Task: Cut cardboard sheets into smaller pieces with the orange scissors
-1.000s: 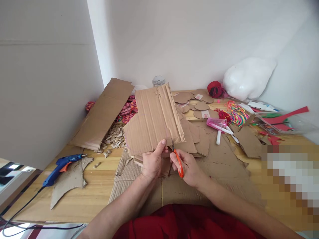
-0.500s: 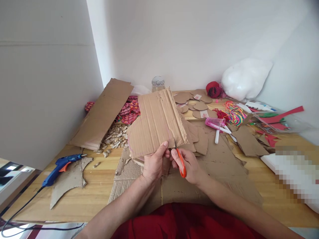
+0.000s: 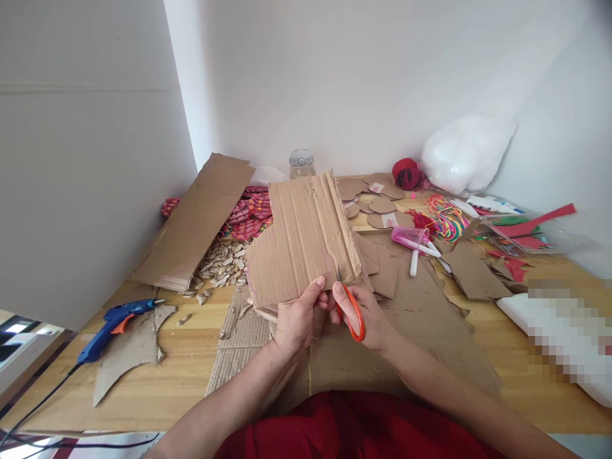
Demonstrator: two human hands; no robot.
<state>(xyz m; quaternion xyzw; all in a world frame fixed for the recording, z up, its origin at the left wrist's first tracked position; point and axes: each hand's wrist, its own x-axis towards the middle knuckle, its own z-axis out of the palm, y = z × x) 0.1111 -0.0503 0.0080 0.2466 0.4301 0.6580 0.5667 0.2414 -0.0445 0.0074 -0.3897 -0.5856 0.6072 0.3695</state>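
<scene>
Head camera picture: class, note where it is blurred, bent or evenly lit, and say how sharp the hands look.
Head view: soft, even daylight with faint shadows; a pixelated block masks the right edge; wide-lens bending curves the pale wall panel at left; the left hand on the brown corrugated cardboard sheet and the right hand with the orange-handled scissors look sharp.

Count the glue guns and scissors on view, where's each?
2: one blue glue gun lies on the table's left side beside a cardboard scrap; one pair of orange-handled scissors is in the right hand, blades at the cardboard sheet. More may hide under clutter.
</scene>
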